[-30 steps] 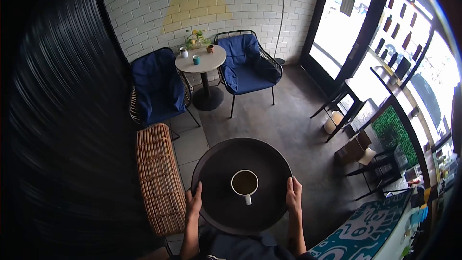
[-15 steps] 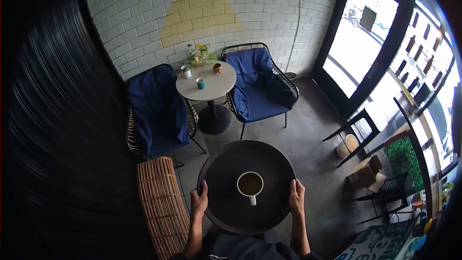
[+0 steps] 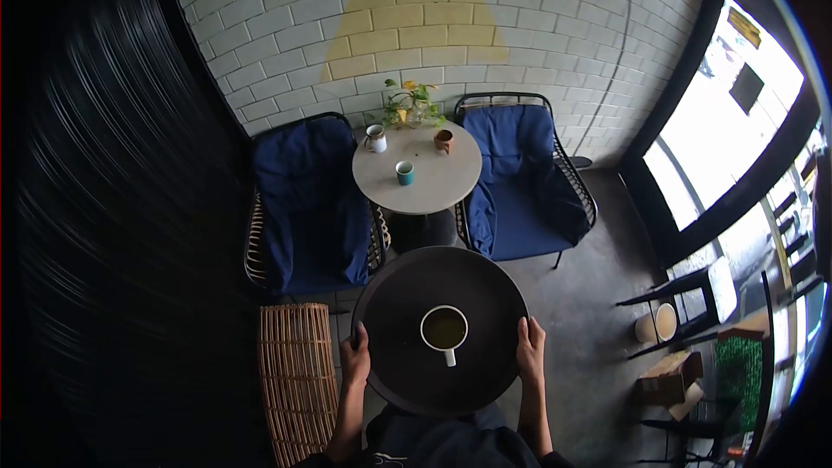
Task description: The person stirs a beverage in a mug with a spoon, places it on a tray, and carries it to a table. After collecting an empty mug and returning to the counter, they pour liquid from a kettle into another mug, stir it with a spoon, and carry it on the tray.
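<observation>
A round dark serving tray (image 3: 399, 295) is held level in front of me. My left hand (image 3: 355, 357) grips its left rim with the thumb on top, and my right hand (image 3: 530, 350) grips the right rim the same way. On the tray, right of its middle, stands a white cup (image 3: 451, 357) with dark liquid in it, its handle pointing toward me. Beyond the tray is a round pale table (image 3: 416, 195) bearing a teal cup (image 3: 405, 173), a brown cup (image 3: 444, 140), a white mug (image 3: 375, 139) and a plant in a glass vase (image 3: 414, 108).
Blue-cushioned chairs stand left (image 3: 303, 199) and right (image 3: 516, 199) of the table. A wicker piece (image 3: 296, 381) is at my near left. To the right are a cardboard box (image 3: 669, 379), a black-legged stool (image 3: 715, 290) and a glass door (image 3: 724, 113). A brick wall (image 3: 286, 26) stands behind.
The table and chairs now appear larger and closer, shifted right in view. The tray and cup stay in my two hands, nearly unchanged.
</observation>
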A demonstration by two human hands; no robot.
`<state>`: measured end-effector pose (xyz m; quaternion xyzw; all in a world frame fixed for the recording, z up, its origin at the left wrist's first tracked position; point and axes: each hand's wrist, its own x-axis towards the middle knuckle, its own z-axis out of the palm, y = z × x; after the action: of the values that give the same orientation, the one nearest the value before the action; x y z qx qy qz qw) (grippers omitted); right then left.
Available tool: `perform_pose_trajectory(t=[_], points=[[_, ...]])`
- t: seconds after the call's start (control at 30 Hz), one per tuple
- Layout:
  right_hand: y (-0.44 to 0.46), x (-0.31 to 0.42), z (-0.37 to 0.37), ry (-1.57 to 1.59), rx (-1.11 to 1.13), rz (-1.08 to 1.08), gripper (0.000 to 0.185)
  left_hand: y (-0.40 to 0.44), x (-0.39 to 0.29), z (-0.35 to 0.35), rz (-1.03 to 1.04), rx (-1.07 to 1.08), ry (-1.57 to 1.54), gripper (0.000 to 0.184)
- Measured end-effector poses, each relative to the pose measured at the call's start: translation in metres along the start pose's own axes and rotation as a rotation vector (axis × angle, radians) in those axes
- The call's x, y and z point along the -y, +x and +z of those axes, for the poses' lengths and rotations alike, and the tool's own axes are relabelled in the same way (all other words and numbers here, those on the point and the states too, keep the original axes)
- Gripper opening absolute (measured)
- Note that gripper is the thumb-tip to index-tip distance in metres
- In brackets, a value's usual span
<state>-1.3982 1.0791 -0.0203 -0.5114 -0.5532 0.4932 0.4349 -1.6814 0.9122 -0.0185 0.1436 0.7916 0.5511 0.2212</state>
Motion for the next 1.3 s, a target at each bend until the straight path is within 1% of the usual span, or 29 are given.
perform_pose_trajectory(t=[0.03, 0.13, 0.23, 0.27, 0.33, 0.37, 0.47, 0.5, 0.53, 0.57, 0.6, 0.63, 0.7, 0.73, 0.8, 0.93, 1.0, 1.1, 1.13, 1.2, 1.23, 1.27, 1.3], points=[[0.022, 0.001, 0.009, 0.016, -0.02, -0.013, 0.037, 0.017, 0.007, 0.009, -0.003, 0.008, -0.002, 0.055], [0.083, 0.025, 0.026, 0.02, 0.062, 0.028, 0.036, 0.049, -0.009, 0.034, -0.038, -0.011, -0.023, 0.056], [0.152, 0.016, 0.045, 0.039, 0.181, -0.03, 0.035, 0.089, -0.015, 0.067, -0.044, -0.056, -0.107, 0.057], [0.167, 0.026, 0.057, 0.035, 0.206, -0.019, 0.035, 0.093, -0.016, 0.069, -0.04, -0.063, -0.144, 0.057], [0.195, 0.045, 0.077, 0.068, 0.218, -0.051, 0.035, 0.102, -0.029, 0.074, -0.107, -0.127, -0.148, 0.057], [0.214, 0.039, 0.079, 0.04, 0.311, 0.005, 0.034, 0.108, -0.035, 0.08, -0.128, -0.158, -0.165, 0.057], [0.247, 0.034, 0.106, 0.099, 0.364, 0.024, 0.032, 0.13, -0.047, 0.094, -0.147, -0.263, -0.265, 0.06], [0.254, 0.037, 0.114, 0.157, 0.4, 0.069, 0.033, 0.137, -0.051, 0.09, -0.192, -0.224, -0.21, 0.06], [0.263, 0.027, 0.125, 0.154, 0.413, 0.07, 0.033, 0.15, -0.037, 0.093, -0.197, -0.236, -0.213, 0.06], [0.271, 0.01, 0.135, 0.195, 0.329, 0.156, 0.028, 0.165, -0.013, 0.1, -0.126, -0.285, -0.228, 0.06], [0.277, 0.005, 0.145, 0.233, 0.241, 0.243, 0.024, 0.175, -0.015, 0.104, -0.056, -0.331, -0.242, 0.06], [0.283, 0.001, 0.152, 0.227, 0.245, 0.245, 0.024, 0.18, -0.017, 0.104, -0.062, -0.334, -0.244, 0.06], [0.296, 0.007, 0.171, 0.241, 0.152, 0.301, 0.024, 0.189, -0.076, 0.101, -0.228, -0.281, -0.26, 0.058], [0.308, 0.01, 0.177, 0.242, 0.15, 0.294, 0.024, 0.2, -0.088, 0.101, -0.267, -0.264, -0.264, 0.059], [0.327, 0.021, 0.185, 0.279, 0.484, 0.226, 0.027, 0.227, -0.086, 0.104, -0.284, -0.259, -0.284, 0.06], [0.352, 0.044, 0.227, 0.317, 0.39, 0.251, 0.028, 0.29, -0.062, 0.117, -0.23, -0.36, -0.311, 0.063], [0.373, 0.03, 0.241, 0.276, 0.514, 0.236, 0.031, 0.314, -0.064, 0.117, -0.231, -0.369, -0.316, 0.064], [0.394, 0.014, 0.263, 0.21, 0.558, 0.287, 0.036, 0.341, -0.069, 0.101, -0.256, -0.245, -0.366, 0.065], [0.398, 0.009, 0.269, 0.186, 0.578, 0.307, 0.037, 0.346, -0.069, 0.1, -0.271, -0.248, -0.362, 0.065], [0.402, 0.017, 0.294, 0.222, 0.563, 0.279, 0.044, 0.358, -0.067, 0.095, -0.249, -0.314, -0.389, 0.066], [0.404, 0.02, 0.308, 0.261, 0.525, 0.298, 0.049, 0.366, -0.056, 0.091, -0.252, -0.323, -0.383, 0.066], [0.411, 0.016, 0.315, 0.262, 0.534, 0.306, 0.049, 0.372, -0.037, 0.087, -0.274, -0.327, -0.369, 0.067], [0.421, 0.011, 0.32, 0.189, 0.546, 0.369, 0.051, 0.376, -0.031, 0.085, -0.296, -0.333, -0.359, 0.067]])
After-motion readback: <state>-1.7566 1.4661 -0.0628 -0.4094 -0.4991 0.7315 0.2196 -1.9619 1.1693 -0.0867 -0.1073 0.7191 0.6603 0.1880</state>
